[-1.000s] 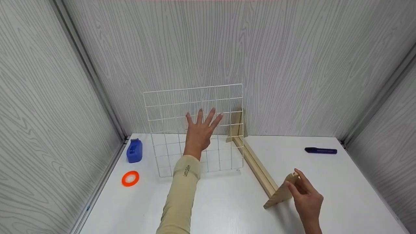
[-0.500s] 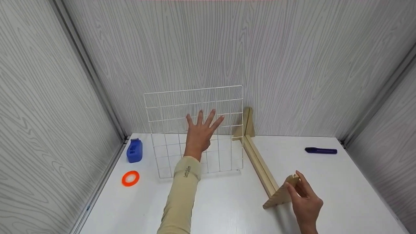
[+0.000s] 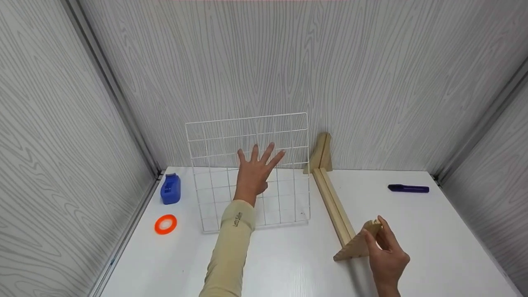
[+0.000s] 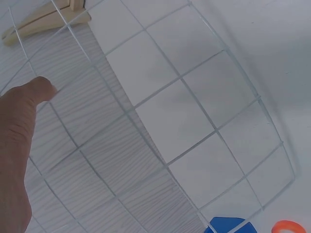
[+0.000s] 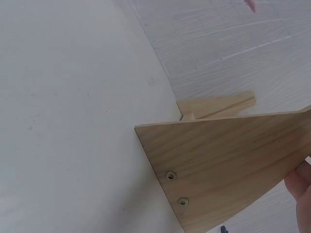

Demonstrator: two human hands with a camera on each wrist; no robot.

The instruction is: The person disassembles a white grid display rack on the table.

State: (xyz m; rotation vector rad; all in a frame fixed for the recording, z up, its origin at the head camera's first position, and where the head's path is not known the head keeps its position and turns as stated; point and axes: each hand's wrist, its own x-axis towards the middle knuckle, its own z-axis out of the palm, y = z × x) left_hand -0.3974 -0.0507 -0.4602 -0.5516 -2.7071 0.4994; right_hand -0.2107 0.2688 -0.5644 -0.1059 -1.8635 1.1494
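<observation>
Head view: left hand flat, fingers spread, pressing on the white wire grid, which stands tilted on the white surface near the back wall; grip released, nothing pinched. Right hand pinches the near triangular end of the wooden stand, which lies on the surface just right of the grid, its far triangular end at the wall. Blue tape dispenser and orange tape roll left of the grid, purple marker far right.

Left wrist view: hand against the grid wires, thumb straight; stand end top left, orange roll bottom right.

Right wrist view: triangular wooden end with two screws, upright on the surface; a fingertip touches its right edge.
</observation>
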